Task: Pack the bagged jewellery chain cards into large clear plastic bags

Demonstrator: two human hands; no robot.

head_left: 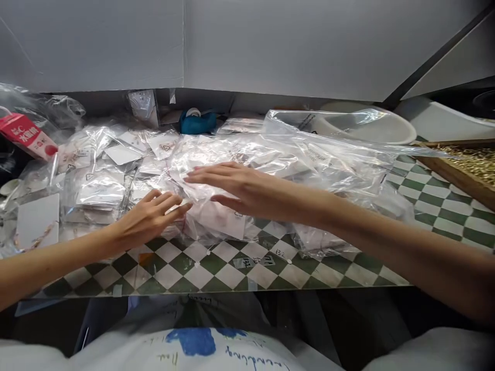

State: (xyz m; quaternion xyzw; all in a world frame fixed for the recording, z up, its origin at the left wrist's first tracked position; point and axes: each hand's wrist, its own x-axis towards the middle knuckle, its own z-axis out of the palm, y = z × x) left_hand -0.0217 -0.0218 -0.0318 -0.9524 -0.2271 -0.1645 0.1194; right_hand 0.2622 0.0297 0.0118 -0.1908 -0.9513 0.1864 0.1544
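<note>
My left hand [157,214] rests at the near edge of a heap of small clear plastic packets [101,188], its fingers loosely bent and apart. Many packets hold white cards. My right hand [228,181] lies flat with fingers stretched over a large clear plastic bag [266,149] that spreads across the middle of the table. Pinkish-white cards or packets [222,219] show through the plastic below this hand. I see nothing gripped in either hand. The right palm's underside is hidden.
A green-and-white checkered tabletop [228,265] ends near my lap. A red drink carton [29,136] stands at the left. Behind the bags are a blue object [197,122] and a white tray-like dish [394,126]. A wooden tray [444,175] with gold-coloured pieces is at right.
</note>
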